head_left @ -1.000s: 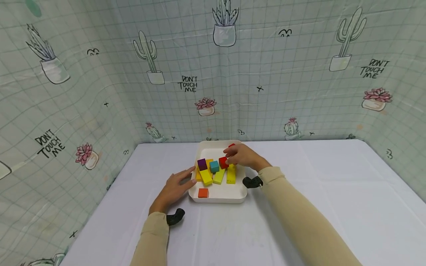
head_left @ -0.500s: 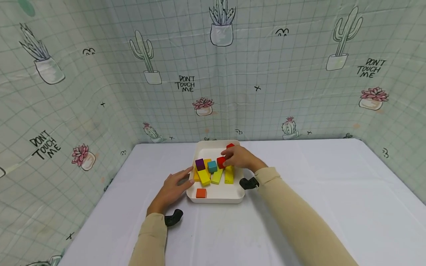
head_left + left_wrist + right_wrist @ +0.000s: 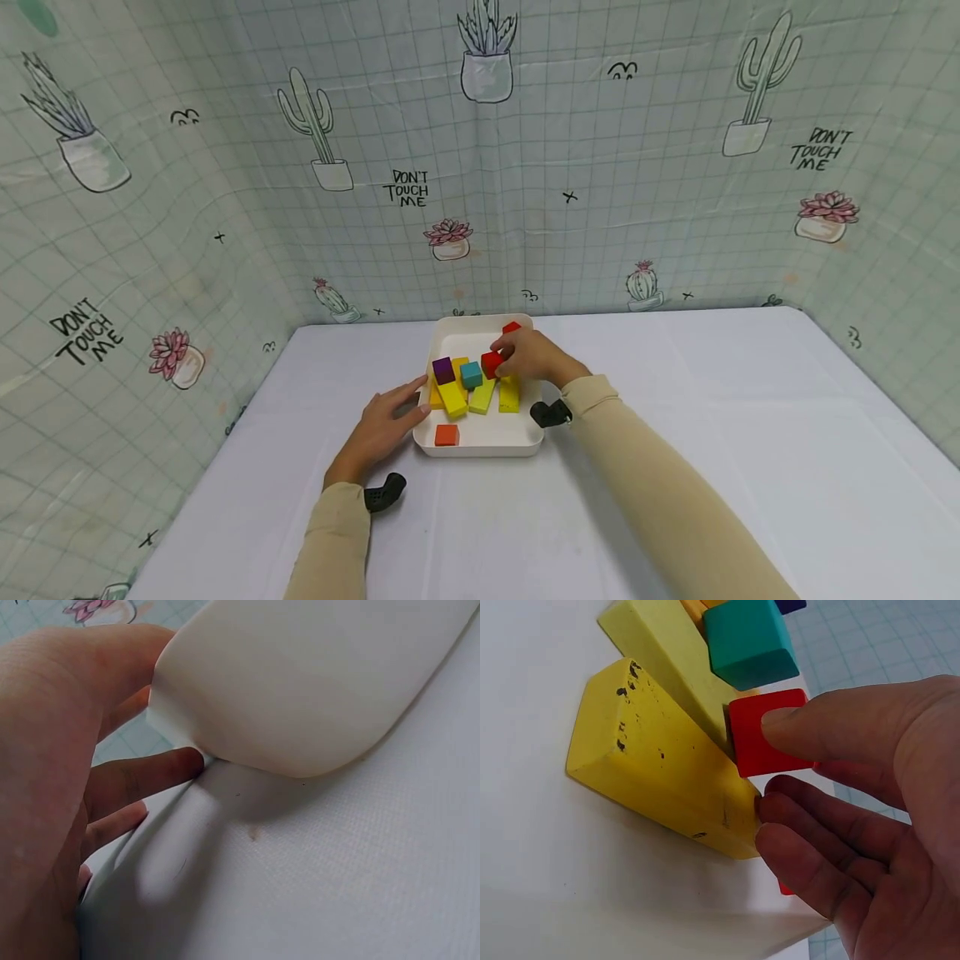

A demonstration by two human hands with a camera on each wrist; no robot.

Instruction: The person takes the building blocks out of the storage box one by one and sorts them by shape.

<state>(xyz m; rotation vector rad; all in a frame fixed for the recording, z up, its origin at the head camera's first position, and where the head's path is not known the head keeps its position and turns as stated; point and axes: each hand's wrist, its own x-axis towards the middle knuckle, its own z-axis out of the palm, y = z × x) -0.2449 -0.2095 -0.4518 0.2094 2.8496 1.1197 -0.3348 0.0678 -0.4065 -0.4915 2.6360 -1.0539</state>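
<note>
In the head view, a white tray (image 3: 476, 451) holds coloured wooden blocks. My right hand (image 3: 531, 356) pinches a red cube (image 3: 774, 735) between thumb and forefinger, its other fingers loosely bent. That cube sits beside a teal cube (image 3: 471, 374) and close over a yellow block (image 3: 660, 765) with chipped edges. A pale yellow block (image 3: 482, 397) lies next to it. My left hand (image 3: 378, 431) holds the tray's left wall. In the left wrist view, the thumb reaches over the rim and a fingertip touches low on the outside. Another red block (image 3: 511, 327) is partly hidden behind my right hand.
Left in the tray, a purple cube (image 3: 443, 371) rests beside a tilted yellow block (image 3: 453, 400), with orange-yellow blocks (image 3: 434, 397) under them. An orange block (image 3: 447, 435) lies near the front wall. The tray stands on a white-covered table (image 3: 675, 400) before a printed cloth backdrop (image 3: 570, 150).
The whole scene has shifted slightly left in the head view. Both hands keep their places at the tray and the red cube; the blocks stay arranged as before.
</note>
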